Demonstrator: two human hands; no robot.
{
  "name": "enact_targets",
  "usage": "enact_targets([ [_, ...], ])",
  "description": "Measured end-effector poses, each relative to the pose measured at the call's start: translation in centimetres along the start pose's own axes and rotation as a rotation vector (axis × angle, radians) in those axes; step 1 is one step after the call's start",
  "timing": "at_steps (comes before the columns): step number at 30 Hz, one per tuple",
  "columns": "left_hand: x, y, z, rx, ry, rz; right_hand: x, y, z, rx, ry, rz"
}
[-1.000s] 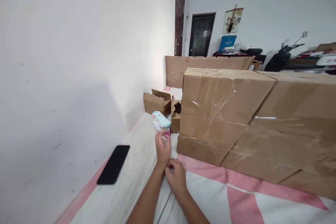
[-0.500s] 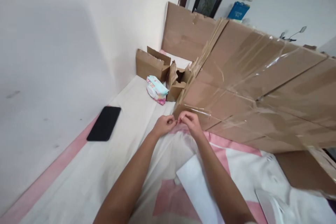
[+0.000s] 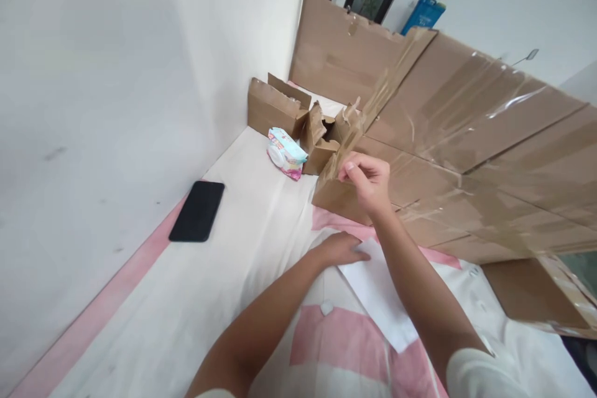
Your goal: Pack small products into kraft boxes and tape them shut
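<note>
My left hand [image 3: 344,249] reaches across to the top end of a white sheet [image 3: 385,298], its thumb and fingers apart around the edge. Raised in front of the cardboard wall, my right hand [image 3: 368,177] has its fingertips pinched together; whatever is between them is too small to make out. A small whitish piece [image 3: 327,307] lies on the bedding left of the sheet, with a faint thread-like line running up from it.
A black phone [image 3: 198,211] lies at left near the white wall. Beyond my hands are a wipes pack [image 3: 286,153] and two small open boxes [image 3: 275,106]. A tall taped cardboard wall [image 3: 489,155] spans the right side.
My hands, together before, have separated. The left has come down and right to the sheet, while the right has risen rightward. The sheet's top end has shifted up, and the view has moved slightly.
</note>
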State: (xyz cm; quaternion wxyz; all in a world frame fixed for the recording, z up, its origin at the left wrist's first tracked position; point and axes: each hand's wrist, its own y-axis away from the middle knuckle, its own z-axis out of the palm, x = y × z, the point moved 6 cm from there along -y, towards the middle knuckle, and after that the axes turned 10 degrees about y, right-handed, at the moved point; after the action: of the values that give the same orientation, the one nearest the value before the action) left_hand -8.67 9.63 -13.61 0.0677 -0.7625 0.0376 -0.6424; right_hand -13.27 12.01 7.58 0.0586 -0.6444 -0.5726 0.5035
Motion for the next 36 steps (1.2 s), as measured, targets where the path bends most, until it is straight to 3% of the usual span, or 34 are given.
enact_targets([
  [4,-0.3,-0.1,0.7,-0.021,-0.158,0.035,0.4,-3.6,3.6,-0.081,0.14,0.012],
  [8,0.9,0.0,0.1,0.047,-0.225,0.146,4.2,-9.8,9.2,-0.104,0.287,0.169],
  [11,1.7,0.2,-2.6,0.241,-0.242,0.24,7.9,-14.5,12.8,-0.115,0.581,0.267],
  [14,1.3,0.6,-7.0,0.452,-0.256,0.187,11.8,-16.9,14.7,-0.157,0.773,0.478],
  [16,0.9,1.5,-10.8,0.667,-0.224,0.151,14.0,-17.1,15.4,-0.191,0.82,0.597],
  [19,-0.1,3.3,-16.2,1.039,-0.048,0.14,16.1,-16.5,15.8,-0.24,0.853,0.642],
  [22,-2.3,3.4,-19.2,1.161,0.177,0.13,17.5,-15.9,16.0,-0.321,0.882,0.634],
  [25,-4.6,2.1,-20.3,1.138,0.278,0.131,18.2,-15.8,16.3,-0.428,0.886,0.641],
  [29,-6.0,1.6,-20.9,1.186,0.162,0.197,17.8,-15.6,17.1,-0.584,0.856,0.691],
  [33,-5.5,3.6,-21.7,1.398,-0.096,0.149,15.7,-13.8,18.0,-0.746,0.785,0.747],
  [36,-5.1,5.7,-22.2,1.587,-0.155,0.093,13.2,-11.6,18.3,-0.816,0.79,0.713],
])
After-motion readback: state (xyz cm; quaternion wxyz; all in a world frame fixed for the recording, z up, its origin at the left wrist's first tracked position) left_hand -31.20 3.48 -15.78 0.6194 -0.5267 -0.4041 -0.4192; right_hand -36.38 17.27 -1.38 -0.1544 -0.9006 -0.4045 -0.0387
